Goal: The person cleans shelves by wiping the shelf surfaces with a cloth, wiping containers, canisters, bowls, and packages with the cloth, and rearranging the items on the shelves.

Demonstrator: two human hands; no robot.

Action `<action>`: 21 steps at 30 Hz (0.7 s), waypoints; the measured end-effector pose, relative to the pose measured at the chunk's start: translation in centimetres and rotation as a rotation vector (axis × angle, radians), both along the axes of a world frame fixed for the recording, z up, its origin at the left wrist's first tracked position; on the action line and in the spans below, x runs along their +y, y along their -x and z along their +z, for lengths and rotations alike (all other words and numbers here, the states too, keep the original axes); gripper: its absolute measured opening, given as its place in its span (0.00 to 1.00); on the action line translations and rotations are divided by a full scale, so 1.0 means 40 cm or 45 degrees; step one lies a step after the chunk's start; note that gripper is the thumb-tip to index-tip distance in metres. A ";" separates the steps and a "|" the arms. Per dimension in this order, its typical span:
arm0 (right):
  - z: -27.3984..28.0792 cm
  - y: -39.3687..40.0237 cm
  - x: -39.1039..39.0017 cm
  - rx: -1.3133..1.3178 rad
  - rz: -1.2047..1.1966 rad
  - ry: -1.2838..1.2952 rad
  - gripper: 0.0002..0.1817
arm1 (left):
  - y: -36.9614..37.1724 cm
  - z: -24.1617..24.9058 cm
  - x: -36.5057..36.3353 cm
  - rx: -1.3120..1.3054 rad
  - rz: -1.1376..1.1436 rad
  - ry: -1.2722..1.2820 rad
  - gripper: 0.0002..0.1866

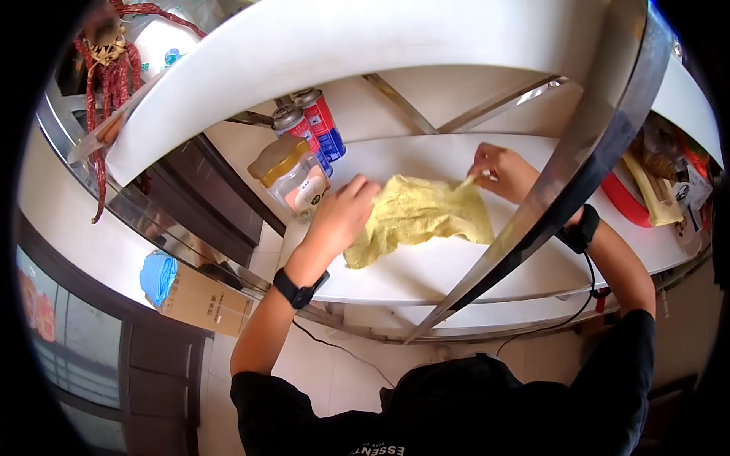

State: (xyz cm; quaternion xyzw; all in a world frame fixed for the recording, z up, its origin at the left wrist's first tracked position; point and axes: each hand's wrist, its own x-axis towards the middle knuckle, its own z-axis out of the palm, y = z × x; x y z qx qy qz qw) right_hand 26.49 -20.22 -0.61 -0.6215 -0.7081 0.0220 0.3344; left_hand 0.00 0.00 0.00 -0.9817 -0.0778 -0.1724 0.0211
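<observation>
A crumpled yellow cloth [422,213] is spread over the white shelf [365,285], its upper edge lifted at the right. My left hand [350,211] is closed at the cloth's upper left corner, fingertips partly hidden behind the knuckles. My right hand [502,169] pinches the upper right corner between thumb and fingers, a little above the shelf. Left of the cloth stands a clear jar [298,178] with a gold lid, close to my left hand. Behind it are two red and blue spray cans [323,125].
A slanting metal bar [547,175] crosses in front of my right forearm. Overhead is a white upper shelf [365,45]. Dried red chillies [114,83] hang at the left. A red basin [627,201] sits at the right, and a cardboard box [205,300] on the floor.
</observation>
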 end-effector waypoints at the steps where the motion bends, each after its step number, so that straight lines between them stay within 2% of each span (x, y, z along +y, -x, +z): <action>1: -0.015 0.012 -0.021 -0.048 0.006 0.066 0.11 | 0.025 -0.007 -0.010 0.000 -0.097 0.044 0.24; 5: -0.089 0.109 -0.121 -0.172 -0.029 0.238 0.11 | 0.146 -0.053 -0.064 0.146 -0.343 0.198 0.17; 8: -0.044 0.116 -0.138 -0.392 0.062 0.066 0.13 | 0.155 -0.075 -0.101 0.107 -0.328 0.265 0.17; 11: -0.019 0.140 -0.135 -0.498 0.080 0.019 0.16 | 0.152 -0.072 -0.098 0.067 -0.233 0.114 0.18; 12: -0.023 0.141 -0.133 -0.535 0.076 0.011 0.16 | 0.150 -0.068 -0.099 0.093 -0.179 0.184 0.18; 15: -0.072 0.119 -0.114 -0.585 0.027 0.141 0.14 | 0.142 -0.081 -0.081 0.086 -0.064 0.310 0.17; 16: -0.069 0.125 -0.114 -0.536 -0.010 0.160 0.11 | 0.140 -0.083 -0.073 0.057 -0.113 0.275 0.14; 19: -0.047 0.161 -0.104 -0.650 -0.063 0.176 0.08 | 0.126 -0.073 -0.063 0.152 -0.079 0.221 0.12; 21: -0.058 0.157 -0.097 -0.782 -0.083 0.050 0.07 | 0.118 -0.072 -0.062 0.164 -0.097 0.138 0.10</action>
